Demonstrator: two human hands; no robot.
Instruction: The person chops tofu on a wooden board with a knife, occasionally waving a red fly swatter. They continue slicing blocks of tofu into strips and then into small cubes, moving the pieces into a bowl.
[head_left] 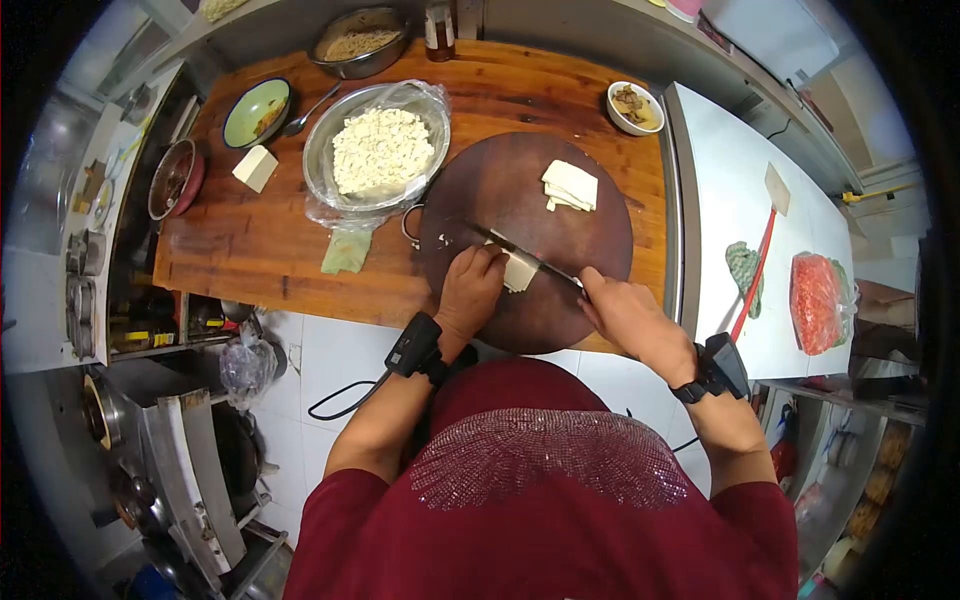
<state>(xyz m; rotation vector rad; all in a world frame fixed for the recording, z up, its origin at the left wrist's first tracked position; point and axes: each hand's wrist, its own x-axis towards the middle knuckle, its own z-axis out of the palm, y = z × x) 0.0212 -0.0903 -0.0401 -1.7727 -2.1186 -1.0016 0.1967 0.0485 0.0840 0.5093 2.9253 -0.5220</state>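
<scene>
On a round dark cutting board [460, 170], a pale flat piece [519, 274] that looks like tofu lies near the lower middle. My left hand [474, 288] presses on its left end with bent fingers. My right hand [632, 318] is closed around the handle of a knife [525, 255], whose blade points up and left across the piece. Stacked pale slices [570, 186] rest at the board's upper right. Left of the board, a metal bowl [314, 165] lined with plastic holds small pale cubes.
A pale block [255, 168], a green bowl [238, 126], a spoon [312, 108] and a red bowl [187, 190] stand on the left. Behind are a metal pot [370, 68] and a bottle [439, 32]. A small bowl [655, 118] sits at the right; a red bag [817, 304] lies beyond.
</scene>
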